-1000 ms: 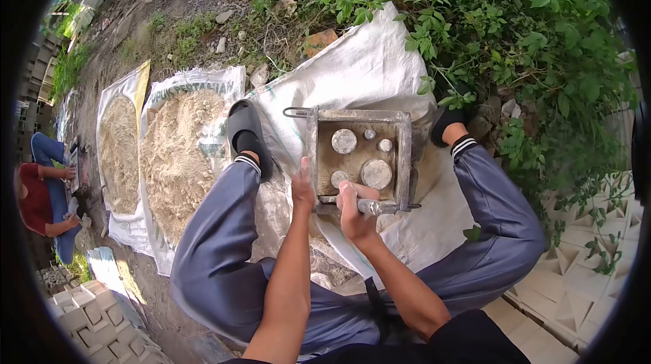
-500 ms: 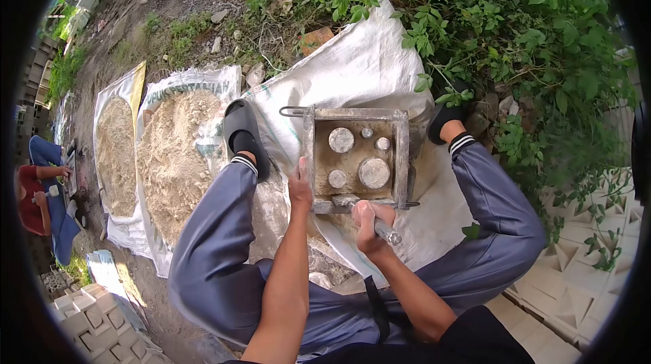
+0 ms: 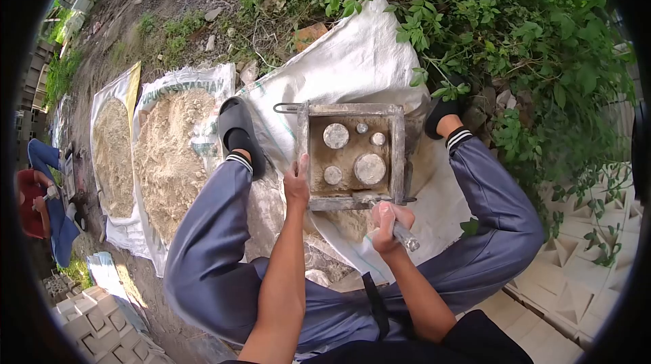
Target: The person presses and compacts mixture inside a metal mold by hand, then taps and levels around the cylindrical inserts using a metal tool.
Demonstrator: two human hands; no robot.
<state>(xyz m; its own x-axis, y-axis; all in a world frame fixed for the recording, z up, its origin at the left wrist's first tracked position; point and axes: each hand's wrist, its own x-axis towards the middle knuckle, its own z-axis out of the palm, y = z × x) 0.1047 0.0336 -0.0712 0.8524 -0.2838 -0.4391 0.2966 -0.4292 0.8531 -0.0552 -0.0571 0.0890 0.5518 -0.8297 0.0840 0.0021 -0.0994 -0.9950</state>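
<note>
A square mould frame (image 3: pixel 397 140) lies on a white woven sack, with grey-tan powder inside. Several round discs of differing size, such as the large disc (image 3: pixel 369 169), sit in the powder. My left hand (image 3: pixel 296 184) is closed against the frame's left wall near the lower corner. My right hand (image 3: pixel 388 221) is wrapped round the grey handle of a tool (image 3: pixel 405 235) at the frame's lower right corner. The handle's end points toward me; the tool's working end is mostly hidden by the hand, so its kind is unclear.
Beyond my left foot lie two sacks with heaped tan powder (image 3: pixel 173 147). Green plants (image 3: pixel 502 32) crowd the upper right. Patterned pale blocks (image 3: pixel 583 249) stand at right, more blocks (image 3: pixel 102 323) at lower left. Another person (image 3: pixel 41 201) sits at far left.
My right hand and its tool have slid right along the frame's near wall toward the corner. My left hand stays at the left wall. The view has shifted slightly.
</note>
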